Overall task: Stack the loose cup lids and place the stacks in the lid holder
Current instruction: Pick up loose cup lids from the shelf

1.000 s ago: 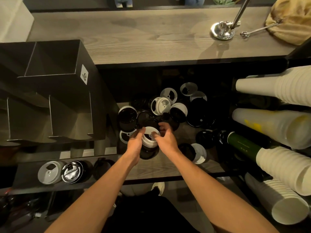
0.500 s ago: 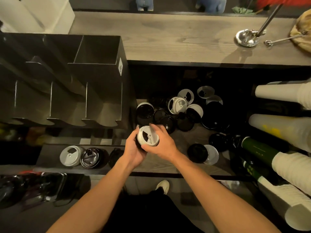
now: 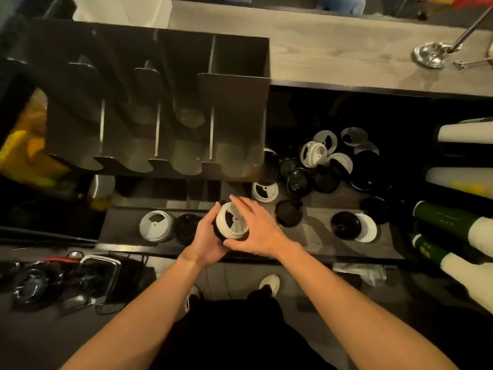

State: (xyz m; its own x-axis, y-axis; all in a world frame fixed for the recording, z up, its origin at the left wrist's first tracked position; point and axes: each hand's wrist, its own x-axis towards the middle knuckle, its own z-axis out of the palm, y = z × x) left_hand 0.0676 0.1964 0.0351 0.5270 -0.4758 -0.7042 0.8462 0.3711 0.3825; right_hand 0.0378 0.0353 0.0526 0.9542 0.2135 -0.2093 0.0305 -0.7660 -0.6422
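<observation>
Yellow print on the green cup sleeve is too blurred to read. The left hand grips the lid stack from its left, and the right hand lays straight fingers across its right edge. The stack, white lid uppermost, is held over the shelf front, below the lid holder.

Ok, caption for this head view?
Left hand grips a lid stack topped white; right hand rests on it, near the dark lid holder.

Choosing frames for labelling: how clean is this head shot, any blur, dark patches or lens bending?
Head view: dim warm light, the black loose lids nearly melt into the dark shelf. Head view: the right hand has motion-smeared fingers over the lid stack the left hand grips. Head view: wide-angle bending bows the lid holder; glare on the metal ladle.
</observation>
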